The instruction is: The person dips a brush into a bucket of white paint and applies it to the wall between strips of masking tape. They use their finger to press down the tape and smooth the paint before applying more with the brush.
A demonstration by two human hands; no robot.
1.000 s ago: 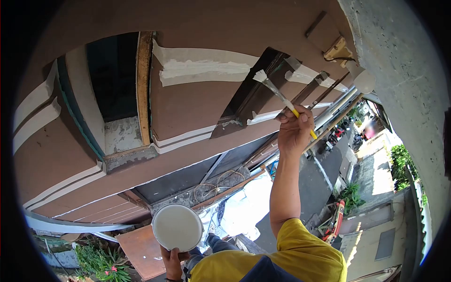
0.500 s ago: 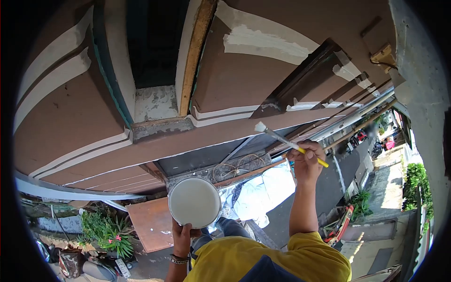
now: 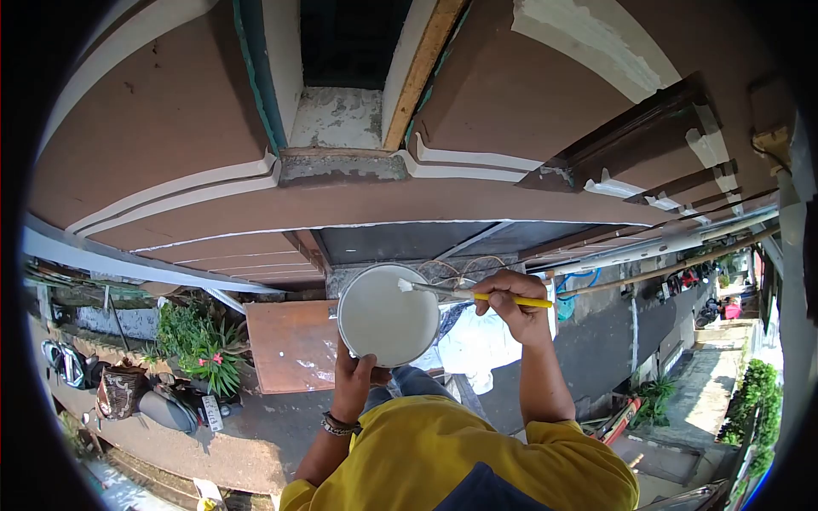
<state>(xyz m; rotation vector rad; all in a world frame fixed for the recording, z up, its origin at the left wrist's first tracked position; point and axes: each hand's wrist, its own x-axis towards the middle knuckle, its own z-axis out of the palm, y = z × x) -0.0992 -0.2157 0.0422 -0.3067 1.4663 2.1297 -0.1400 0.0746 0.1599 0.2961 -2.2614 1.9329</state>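
A round white bucket [image 3: 388,317] with pale contents hangs in front of my body, gripped at its lower rim by my left hand [image 3: 356,379], thumb over the edge. My right hand [image 3: 514,305] is closed around the yellow handle of a paintbrush [image 3: 439,290]. The brush points left, and its white bristles are over the bucket's right part; whether they touch the contents I cannot tell. Beyond my hands stands a brown wall [image 3: 358,200] with white bands.
A window recess [image 3: 338,119] opens in the wall, with a dark slanted panel to its right. Below are a reddish-brown board [image 3: 290,345], a white sheet [image 3: 477,341], plants [image 3: 192,336] and a parked motorbike [image 3: 175,409]. A long pole [image 3: 682,262] runs along the right.
My right hand has moved left and the brush has swung from pointing up-left to nearly level, its bristles now over the bucket. The bucket sits higher and further right in view. The view has shifted.
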